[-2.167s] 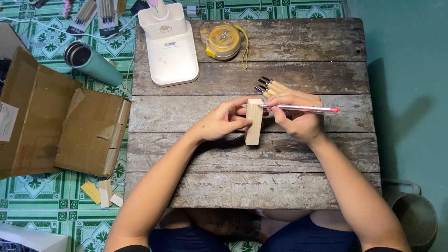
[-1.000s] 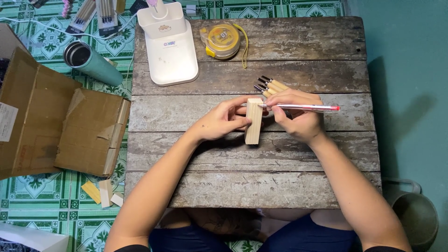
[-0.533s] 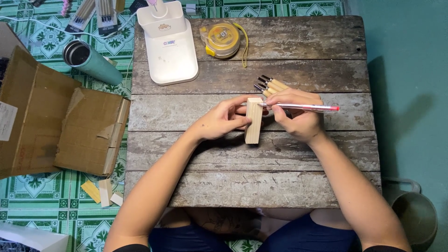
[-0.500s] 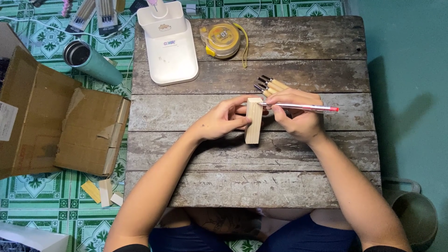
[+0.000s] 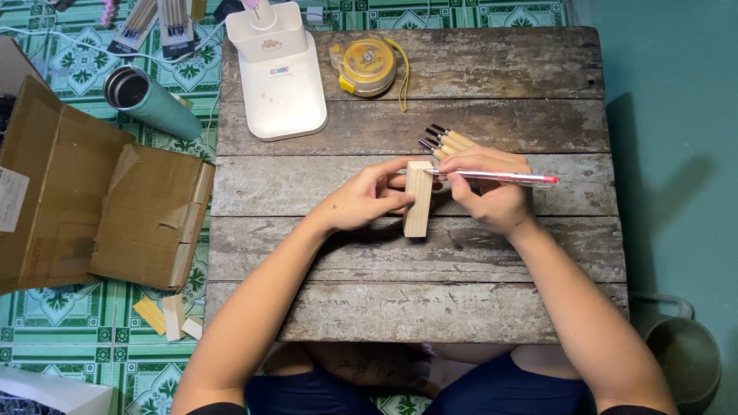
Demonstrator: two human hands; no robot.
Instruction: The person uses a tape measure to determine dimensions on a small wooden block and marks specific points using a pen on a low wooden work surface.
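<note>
A pale wood block (image 5: 418, 198) stands on a weathered plank table (image 5: 461, 307), near its middle. The left hand (image 5: 367, 200) grips the block from the left side, fingers curled round it and thumb against its near face. The right hand (image 5: 492, 188) is closed round a pen (image 5: 500, 177) with a clear barrel and a red cap end; the pen lies almost level, its tip touching the block's top right edge.

Just behind the right hand, a bundle of carving tools (image 5: 446, 142) with light wooden handles and dark ferrules lies on the table, partly hidden by the fingers. At the table's far edge sits a round yellow tape measure (image 5: 368, 67) with a yellow cord trailing to its right. To its left is a white desk lamp base (image 5: 280, 81), rectangular, with a small coloured label near its top and another small mark above that.

On the patterned green floor tiles left of the table lies an opened brown cardboard box (image 5: 100, 207), flaps spread, with a white rectangular label (image 5: 11, 200) at its left edge. A teal flask (image 5: 150, 104) lies on its side beyond the box. Flat blister packs (image 5: 157, 19) of tools lie at the top edge. Small wood offcuts (image 5: 169, 317) rest on the floor near the table's front left corner. A grey bucket (image 5: 684, 357) stands at the lower right.
</note>
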